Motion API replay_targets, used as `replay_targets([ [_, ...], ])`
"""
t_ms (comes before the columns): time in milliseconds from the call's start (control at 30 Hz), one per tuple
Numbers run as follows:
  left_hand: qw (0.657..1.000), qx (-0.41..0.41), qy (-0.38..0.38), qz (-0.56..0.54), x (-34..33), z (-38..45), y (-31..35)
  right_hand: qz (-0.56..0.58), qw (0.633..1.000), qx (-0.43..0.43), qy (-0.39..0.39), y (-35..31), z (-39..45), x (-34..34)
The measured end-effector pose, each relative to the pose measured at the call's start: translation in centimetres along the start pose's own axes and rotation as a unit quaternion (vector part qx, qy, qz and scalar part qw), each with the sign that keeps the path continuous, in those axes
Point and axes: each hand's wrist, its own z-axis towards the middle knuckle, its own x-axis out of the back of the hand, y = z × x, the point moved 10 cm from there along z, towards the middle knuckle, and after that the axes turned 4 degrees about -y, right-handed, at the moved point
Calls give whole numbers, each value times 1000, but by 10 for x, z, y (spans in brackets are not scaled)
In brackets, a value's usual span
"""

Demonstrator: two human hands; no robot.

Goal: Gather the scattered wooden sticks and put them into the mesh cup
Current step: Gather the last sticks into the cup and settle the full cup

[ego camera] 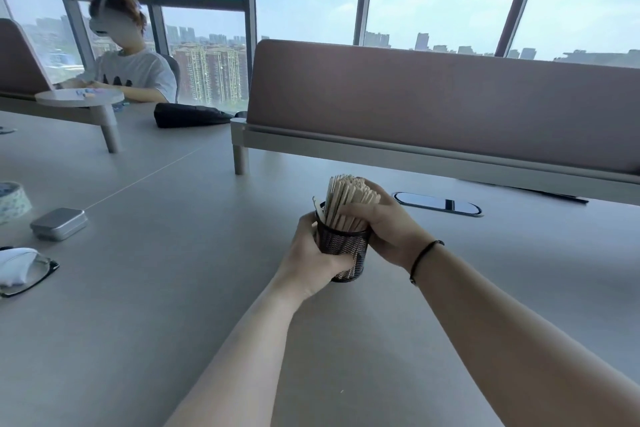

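A black mesh cup (344, 246) stands on the grey table (173, 288) in the middle of the view. A thick bundle of pale wooden sticks (348, 196) rises out of its mouth, leaning slightly left. My left hand (311, 260) wraps the cup's left side and lower wall. My right hand (384, 222) is closed around the bundle just above the rim, covering the cup's right side. I see no loose sticks on the table.
A pink desk divider (433, 104) stands behind the cup, with an oval cable port (437, 203) in front of it. At the left edge lie a metal tin (59, 224), a tape roll (12, 201), glasses (34, 274) and a white cloth. Another person sits at far left.
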Motion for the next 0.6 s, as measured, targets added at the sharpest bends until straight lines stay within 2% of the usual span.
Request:
replay_targets([
  [133, 998, -19, 21, 64, -3, 4, 4, 6, 999, 32, -26, -3, -13, -10],
  [267, 989, -33, 99, 101, 1, -2, 12, -158, 982, 80, 65, -12, -30, -14],
  [400, 981, -40, 149, 116, 5, -11, 18, -192, 969, 95, 120, -19, -34, -14],
  [500, 983, -18, 152, 97, 7, -11, 14, -149, 983, 80, 71, -10, -32, -12],
  [600, 985, -20, 136, 104, 5, -11, 17, -201, 977, 67, 18, -3, -33, -19],
])
